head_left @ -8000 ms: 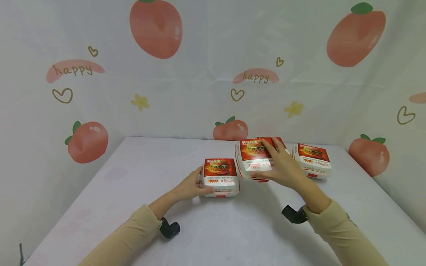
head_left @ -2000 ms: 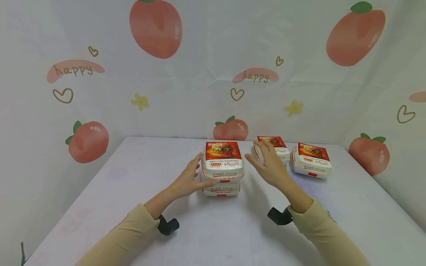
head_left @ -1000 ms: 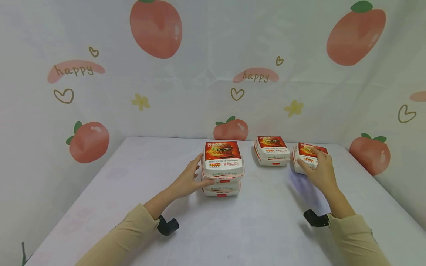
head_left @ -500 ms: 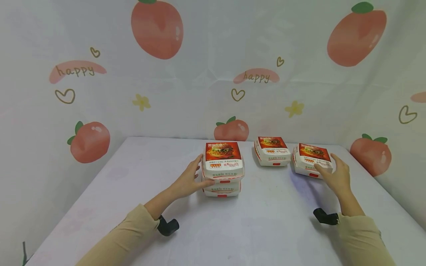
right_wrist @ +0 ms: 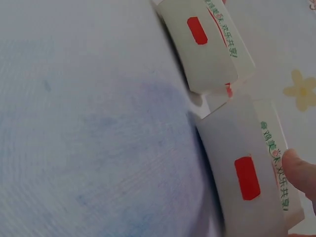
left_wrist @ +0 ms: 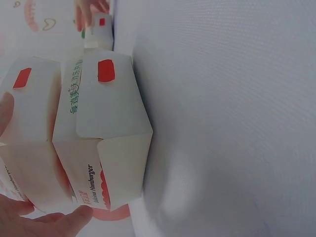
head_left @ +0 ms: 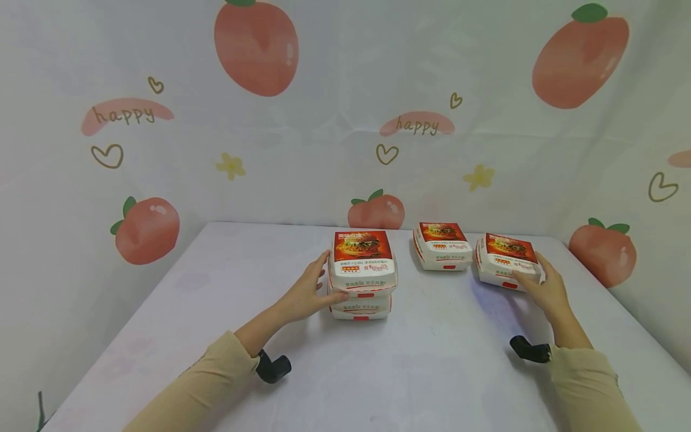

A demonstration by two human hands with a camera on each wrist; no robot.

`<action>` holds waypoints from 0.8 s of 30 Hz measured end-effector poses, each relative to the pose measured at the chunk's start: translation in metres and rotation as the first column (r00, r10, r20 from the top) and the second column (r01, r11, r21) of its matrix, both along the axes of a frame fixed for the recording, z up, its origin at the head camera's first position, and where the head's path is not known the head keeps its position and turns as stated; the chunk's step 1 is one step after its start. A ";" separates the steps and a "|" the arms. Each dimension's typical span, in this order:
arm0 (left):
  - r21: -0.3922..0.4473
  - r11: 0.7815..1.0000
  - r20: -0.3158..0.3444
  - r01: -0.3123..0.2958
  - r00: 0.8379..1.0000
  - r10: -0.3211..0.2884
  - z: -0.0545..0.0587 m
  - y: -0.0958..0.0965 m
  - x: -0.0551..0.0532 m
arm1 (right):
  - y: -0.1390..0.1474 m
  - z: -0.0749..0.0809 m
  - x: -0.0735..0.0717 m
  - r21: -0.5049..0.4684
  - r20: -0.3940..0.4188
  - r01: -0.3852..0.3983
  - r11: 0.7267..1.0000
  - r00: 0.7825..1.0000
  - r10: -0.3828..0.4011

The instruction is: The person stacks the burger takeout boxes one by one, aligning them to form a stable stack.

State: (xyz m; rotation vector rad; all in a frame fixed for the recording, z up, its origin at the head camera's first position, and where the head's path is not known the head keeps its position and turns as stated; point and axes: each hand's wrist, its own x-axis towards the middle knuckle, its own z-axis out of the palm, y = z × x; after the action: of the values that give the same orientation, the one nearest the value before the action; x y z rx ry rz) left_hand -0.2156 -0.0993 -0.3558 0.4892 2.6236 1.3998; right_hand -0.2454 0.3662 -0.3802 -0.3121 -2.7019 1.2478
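Two hamburger boxes, white with a red burger picture on the lid, stand stacked mid-table: an upper box [head_left: 363, 264] on a lower box [head_left: 360, 308]. My left hand [head_left: 297, 300] holds this stack at its left side, the thumb against the front of the upper box; one fingertip lies at the lower box [left_wrist: 108, 113] in the left wrist view. At the right, my right hand [head_left: 550, 294] grips a third hamburger box [head_left: 504, 264] by its right side. Its thumb is on the front face; the other fingers are partly hidden behind the box.
Another hamburger box [head_left: 442, 247] stands just left of the right hand's box, near the back edge of the white-covered table [head_left: 421, 372]. A printed curtain [head_left: 324, 150] hangs behind. Black wrist mounts [head_left: 273, 367] stick out below both hands.
Earlier, my right hand set a box on top of the lower one and let go. It then moved right, over the far-right box, and now grips its right side. The left hand stays at the stack.
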 end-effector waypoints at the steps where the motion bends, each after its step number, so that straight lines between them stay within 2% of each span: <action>1: 0.002 1.000 0.001 0.000 1.000 0.000 0.000 0.000 0.000 | 0.001 -0.001 0.000 -0.019 0.014 -0.007 1.000 1.000 0.007; 4: 0.003 1.000 0.002 0.003 1.000 -0.003 -0.001 0.000 0.000 | 0.003 -0.004 0.000 -0.049 0.057 -0.006 0.999 0.998 0.009; 9: 0.004 1.000 0.011 0.002 1.000 -0.002 -0.003 -0.001 -0.002 | 0.003 -0.004 0.001 -0.044 0.099 0.002 0.999 0.995 0.002; 24: 0.005 1.000 0.012 -0.006 1.000 0.006 0.001 0.000 0.001 | 0.000 -0.005 0.003 -0.029 0.082 0.028 0.999 0.996 -0.026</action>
State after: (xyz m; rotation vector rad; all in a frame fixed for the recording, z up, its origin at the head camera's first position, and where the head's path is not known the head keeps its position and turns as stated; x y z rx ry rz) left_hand -0.2149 -0.0992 -0.3546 0.4725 2.6150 1.4072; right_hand -0.2427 0.3667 -0.3852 -0.4113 -2.7391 1.2972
